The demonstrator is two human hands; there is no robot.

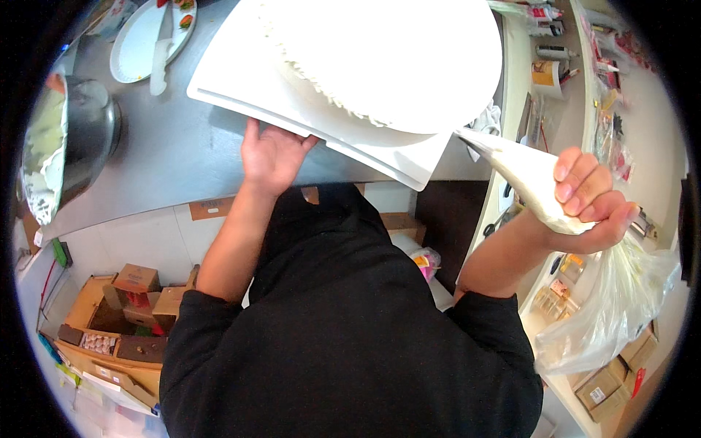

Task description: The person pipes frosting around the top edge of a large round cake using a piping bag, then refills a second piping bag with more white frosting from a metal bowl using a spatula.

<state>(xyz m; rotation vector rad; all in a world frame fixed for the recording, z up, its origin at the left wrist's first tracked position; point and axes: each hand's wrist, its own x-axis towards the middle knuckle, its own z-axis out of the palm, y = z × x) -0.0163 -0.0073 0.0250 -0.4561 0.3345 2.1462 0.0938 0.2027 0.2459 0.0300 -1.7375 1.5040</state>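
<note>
A large white round cake (pixel 394 49), badly overexposed, rests on a white square board (pixel 246 93) with a row of piped cream along its lower left side. My left hand (pixel 275 153) is palm up under the board's near edge, fingertips hidden beneath it. My right hand (pixel 589 191) squeezes a clear piping bag (pixel 520 169) filled with white cream; its dark-looking nozzle points at the cake's lower right edge. The bag's loose plastic end hangs below that hand. Whether the nozzle touches the cake cannot be told.
On the metal table (pixel 159 148), a metal bowl (pixel 87 131) with cream stands at the left, near a white plate (pixel 131 49) bearing a knife (pixel 160 65) and strawberry pieces. A crumpled cloth (pixel 487 120) lies right of the board. Shelves with bottles and packets run along the right; cardboard boxes (pixel 137 293) stand lower left.
</note>
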